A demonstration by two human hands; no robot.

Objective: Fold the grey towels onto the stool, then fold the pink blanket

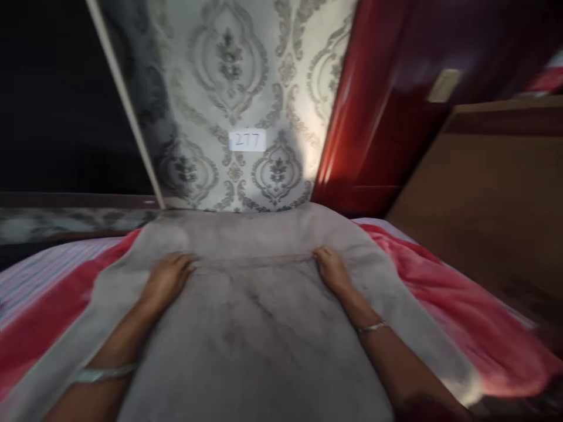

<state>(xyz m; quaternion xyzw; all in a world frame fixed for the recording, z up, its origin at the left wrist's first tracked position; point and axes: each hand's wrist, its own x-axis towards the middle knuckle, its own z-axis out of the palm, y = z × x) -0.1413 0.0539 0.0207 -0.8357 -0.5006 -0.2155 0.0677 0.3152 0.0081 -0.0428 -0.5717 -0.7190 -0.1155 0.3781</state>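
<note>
Matt grey cloth (264, 328), glossy red door (378, 117)

Both forearms reach forward, roughly parallel and well apart. The left hand (167, 280) lies palm down, fingers together and pointing ahead and slightly inward. The right hand (332, 271) also lies palm down, fingers curled a little at the tips. Each wrist wears a thin bangle; motion blur softens the finger detail.
</note>
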